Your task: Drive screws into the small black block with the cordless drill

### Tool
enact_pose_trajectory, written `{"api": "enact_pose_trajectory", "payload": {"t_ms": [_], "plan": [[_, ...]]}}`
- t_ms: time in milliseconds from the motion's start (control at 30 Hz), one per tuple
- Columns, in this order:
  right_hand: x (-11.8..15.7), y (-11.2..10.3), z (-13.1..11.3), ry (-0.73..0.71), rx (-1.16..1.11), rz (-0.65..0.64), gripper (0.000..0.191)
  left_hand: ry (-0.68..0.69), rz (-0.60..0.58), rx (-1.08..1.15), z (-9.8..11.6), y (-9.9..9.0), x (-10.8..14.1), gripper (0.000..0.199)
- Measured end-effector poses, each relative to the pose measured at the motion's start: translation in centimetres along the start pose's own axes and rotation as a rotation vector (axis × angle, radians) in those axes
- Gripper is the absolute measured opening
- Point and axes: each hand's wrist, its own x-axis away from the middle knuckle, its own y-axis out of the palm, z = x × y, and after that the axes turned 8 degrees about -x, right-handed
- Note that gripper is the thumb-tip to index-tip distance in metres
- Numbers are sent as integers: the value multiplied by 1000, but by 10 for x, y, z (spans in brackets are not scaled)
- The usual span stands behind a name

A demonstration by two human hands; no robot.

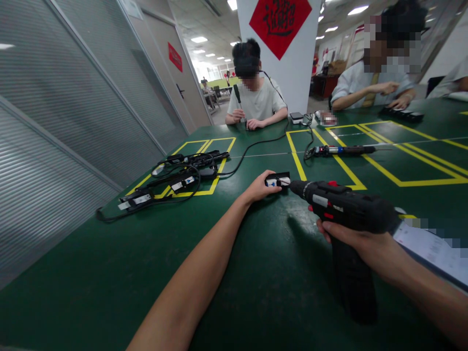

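My left hand [259, 187] grips a small black block with a white and blue inside [278, 181] on the green table [146, 273]. Wrapped round the handle of a black cordless drill [347, 204] is my right hand [351, 236]. The drill points left, and its chuck is close to the block's right end. Whether the bit touches the block I cannot tell.
Black cabled devices [183, 175] lie at the left in yellow tape outlines. A rod-shaped tool [343, 150] lies at the right, beyond the drill. A tablet or clipboard [431, 248] is near my right forearm. Across the table a person [256, 100] holds a screwdriver [238, 95]; another person [373, 90] sits at the right.
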Motion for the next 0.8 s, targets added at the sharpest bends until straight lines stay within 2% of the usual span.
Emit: {"api": "enact_pose_trajectory", "payload": {"t_ms": [267, 433, 633, 800], "plan": [[0, 1, 0, 41, -48, 36, 21, -10, 12, -7, -1, 1, -1, 57], [0, 3, -5, 27, -22, 15, 19, 22, 21, -7, -3, 1, -2, 55], [3, 8, -8, -18, -113, 42, 34, 12, 15, 5, -2, 1, -1, 57], [3, 7, -9, 4, -95, 44, 29, -6, 12, 3, -1, 0, -1, 57]]}}
